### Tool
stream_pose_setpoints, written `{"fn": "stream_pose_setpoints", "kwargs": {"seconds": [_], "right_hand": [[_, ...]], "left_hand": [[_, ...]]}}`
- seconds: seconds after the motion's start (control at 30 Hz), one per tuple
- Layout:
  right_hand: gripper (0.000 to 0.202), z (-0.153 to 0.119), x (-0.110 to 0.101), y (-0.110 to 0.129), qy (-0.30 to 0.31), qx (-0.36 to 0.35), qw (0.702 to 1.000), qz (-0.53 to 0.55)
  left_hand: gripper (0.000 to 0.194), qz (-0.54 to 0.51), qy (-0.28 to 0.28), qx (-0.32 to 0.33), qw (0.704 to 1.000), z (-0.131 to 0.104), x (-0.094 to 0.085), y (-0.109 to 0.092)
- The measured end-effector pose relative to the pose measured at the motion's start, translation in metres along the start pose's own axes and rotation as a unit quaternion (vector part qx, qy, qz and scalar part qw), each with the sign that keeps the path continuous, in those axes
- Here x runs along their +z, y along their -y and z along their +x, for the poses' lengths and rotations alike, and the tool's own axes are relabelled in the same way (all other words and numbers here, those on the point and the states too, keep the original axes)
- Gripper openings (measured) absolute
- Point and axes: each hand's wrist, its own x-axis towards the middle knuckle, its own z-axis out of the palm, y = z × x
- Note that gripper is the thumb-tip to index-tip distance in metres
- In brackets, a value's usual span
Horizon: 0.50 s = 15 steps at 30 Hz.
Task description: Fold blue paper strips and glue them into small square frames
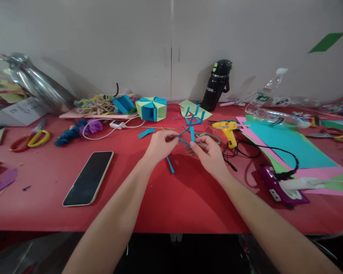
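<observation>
Between my two hands, above the red table, is a piece made of narrow folded blue paper strips. My left hand pinches its left side with fingertips together. On its right side my right hand grips an upright blue strip between thumb and fingers. Another blue paper strip lies on the table just below my left hand. Behind my hands stands a similar blue strip frame, near a pale green paper sheet. A short blue paper piece rests left of my left hand.
A phone lies at front left, scissors beyond it. Behind are a blue-green paper box and a black bottle. At right are a yellow glue gun, its cord, coloured paper and a purple power socket.
</observation>
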Motion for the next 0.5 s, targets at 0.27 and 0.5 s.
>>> {"fn": "stream_pose_setpoints", "kwargs": {"seconds": [0.27, 0.5], "right_hand": [[0.046, -0.001, 0.000, -0.001, 0.017, -0.030, 0.999, -0.013], [0.043, -0.002, -0.001, -0.001, 0.052, -0.033, 0.998, -0.023]], "left_hand": [[0.040, -0.042, 0.042, -0.030, 0.998, -0.004, 0.003, -0.013], [0.060, -0.152, 0.101, -0.097, 0.978, -0.007, 0.009, -0.012]]}}
